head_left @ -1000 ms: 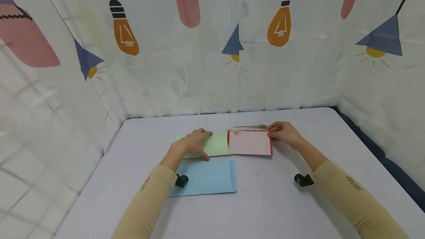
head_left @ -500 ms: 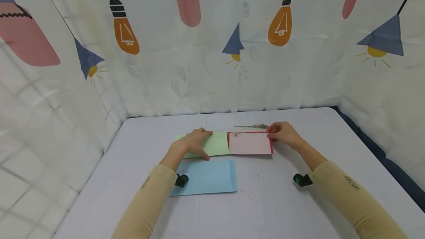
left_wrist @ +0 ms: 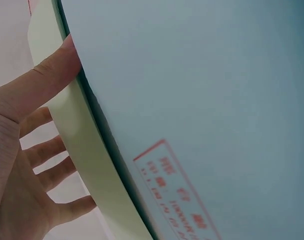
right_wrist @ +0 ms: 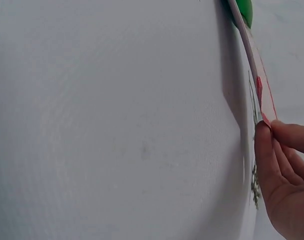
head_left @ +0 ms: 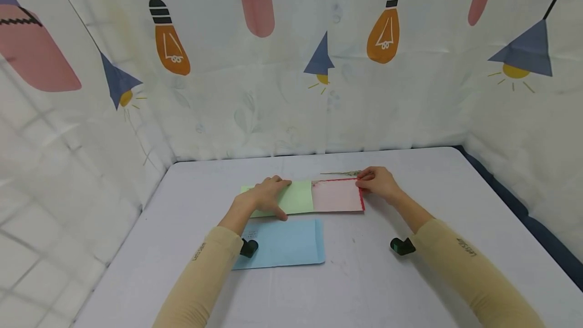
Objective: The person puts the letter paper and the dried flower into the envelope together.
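A pink card (head_left: 337, 197) with a red scalloped border lies partly inside a green envelope (head_left: 300, 196). My right hand (head_left: 380, 182) pinches the card's far right corner between thumb and fingers; the right wrist view shows the card's edge (right_wrist: 259, 92) at the fingertips. Spread across the green envelope, my left hand (head_left: 267, 199) presses it with fairly straight fingers, its thumb at the near edge. In the left wrist view that thumb lies across the green paper (left_wrist: 77, 115), its tip beside the blue envelope. How much card sits inside the envelope is hidden.
Nearer the person lies a blue envelope (head_left: 287, 247), with red print (left_wrist: 176, 195) in the left wrist view. A dried sprig (head_left: 341, 173) rests behind the card, partly covered by the right hand. A patterned cloth wall (head_left: 273, 105) rises behind the white table (head_left: 364, 287).
My right hand has moved left with the pink card, and more of the card has slid into the green envelope. My left hand has stayed in place.
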A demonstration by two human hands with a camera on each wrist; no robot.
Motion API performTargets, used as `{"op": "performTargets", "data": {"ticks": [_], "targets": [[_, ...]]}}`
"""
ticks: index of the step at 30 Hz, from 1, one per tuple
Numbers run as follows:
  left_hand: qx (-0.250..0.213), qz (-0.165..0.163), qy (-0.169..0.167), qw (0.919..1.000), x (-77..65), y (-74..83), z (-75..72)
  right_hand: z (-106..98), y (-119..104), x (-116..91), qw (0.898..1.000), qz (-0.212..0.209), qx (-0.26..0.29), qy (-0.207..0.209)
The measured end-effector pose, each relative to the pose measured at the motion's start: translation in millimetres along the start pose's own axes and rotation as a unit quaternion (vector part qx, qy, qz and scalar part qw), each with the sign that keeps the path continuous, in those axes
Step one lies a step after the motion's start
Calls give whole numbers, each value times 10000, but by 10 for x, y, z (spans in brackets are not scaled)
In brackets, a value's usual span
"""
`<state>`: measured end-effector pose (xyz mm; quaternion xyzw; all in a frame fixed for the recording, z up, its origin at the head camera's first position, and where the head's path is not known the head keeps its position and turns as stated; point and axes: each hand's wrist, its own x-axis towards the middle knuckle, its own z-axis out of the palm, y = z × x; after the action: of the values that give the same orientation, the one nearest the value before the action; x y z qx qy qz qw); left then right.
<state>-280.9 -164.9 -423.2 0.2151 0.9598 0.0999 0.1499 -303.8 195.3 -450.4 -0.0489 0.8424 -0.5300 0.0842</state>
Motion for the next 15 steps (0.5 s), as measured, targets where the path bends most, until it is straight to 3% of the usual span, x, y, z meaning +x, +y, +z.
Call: {"op": "performTargets", "data": {"ticks": [15], "targets": [[-67,-13,-20,10000,-14,-1,-1,173,-54,18,9980,133,520,-345]]}}
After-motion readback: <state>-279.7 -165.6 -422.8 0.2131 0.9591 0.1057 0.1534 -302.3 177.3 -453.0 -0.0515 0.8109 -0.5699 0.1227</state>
